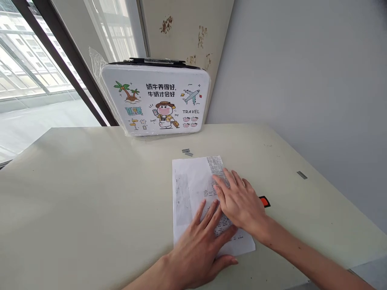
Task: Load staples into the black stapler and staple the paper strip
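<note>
A white sheet of paper (196, 169) with printed text lies on the table, and its right part looks folded over at a slant. My left hand (203, 241) rests flat on the lower part of the sheet with its fingers spread. Higher up and to the right, my right hand (238, 197) presses on the printed part near the right edge, fingers stretched out. The two hands touch or nearly touch at the middle of the sheet. Just right of my right hand, an orange and black object (265, 201) shows only in part; its kind is hidden.
A white case (157, 100) with cartoon prints, partly wrapped in clear plastic, stands upright at the back of the pale table (90, 193). Small grey strips (187, 152) lie beyond the paper, and another grey strip (301, 175) lies at the right. A wall (302, 72) borders the right side.
</note>
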A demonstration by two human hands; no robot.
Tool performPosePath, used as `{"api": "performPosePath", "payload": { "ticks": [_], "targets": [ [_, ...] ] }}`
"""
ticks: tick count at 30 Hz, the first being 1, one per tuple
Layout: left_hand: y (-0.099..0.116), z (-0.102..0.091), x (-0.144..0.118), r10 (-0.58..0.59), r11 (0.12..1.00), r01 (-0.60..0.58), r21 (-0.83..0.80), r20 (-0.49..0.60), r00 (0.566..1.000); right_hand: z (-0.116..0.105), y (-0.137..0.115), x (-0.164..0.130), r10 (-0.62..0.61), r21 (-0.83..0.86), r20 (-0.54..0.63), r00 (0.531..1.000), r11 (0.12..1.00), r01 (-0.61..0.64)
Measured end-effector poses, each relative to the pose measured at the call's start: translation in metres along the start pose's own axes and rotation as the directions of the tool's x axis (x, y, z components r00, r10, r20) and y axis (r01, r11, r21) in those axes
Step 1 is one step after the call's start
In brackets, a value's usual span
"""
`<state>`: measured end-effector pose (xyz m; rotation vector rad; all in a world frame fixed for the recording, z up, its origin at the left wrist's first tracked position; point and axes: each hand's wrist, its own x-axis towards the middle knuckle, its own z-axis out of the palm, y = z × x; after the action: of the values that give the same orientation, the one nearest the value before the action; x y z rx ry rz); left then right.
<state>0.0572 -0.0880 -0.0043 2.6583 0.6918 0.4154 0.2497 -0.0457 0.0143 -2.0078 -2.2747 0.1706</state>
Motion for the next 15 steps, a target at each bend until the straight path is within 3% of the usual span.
{"api": "performPosePath", "payload": {
  "ticks": [4,9,11,15],
  "targets": [
    [-0.001,-0.001,-0.003,-0.005,1.0,0.005,-0.004,-0.013,1.0,-0.002,0.0,0.003,-0.012,0.059,-0.005,1.0,0.998,0.012],
    [-0.004,-0.002,-0.011,-0.007,1.0,0.008,0.007,-0.032,0.999,-0.027,0.025,-0.005,0.032,0.429,0.012,0.999,0.903,-0.034],
    [-0.003,-0.004,-0.015,-0.014,1.0,0.015,0.023,-0.032,0.999,-0.036,0.041,-0.015,-0.065,0.486,0.038,0.997,0.873,0.038],
    [0.001,-0.012,-0.023,-0.015,0.999,0.016,0.052,-0.016,1.0,-0.039,0.072,-0.038,-0.29,0.441,0.117,0.95,0.872,0.212]
  ]
}}
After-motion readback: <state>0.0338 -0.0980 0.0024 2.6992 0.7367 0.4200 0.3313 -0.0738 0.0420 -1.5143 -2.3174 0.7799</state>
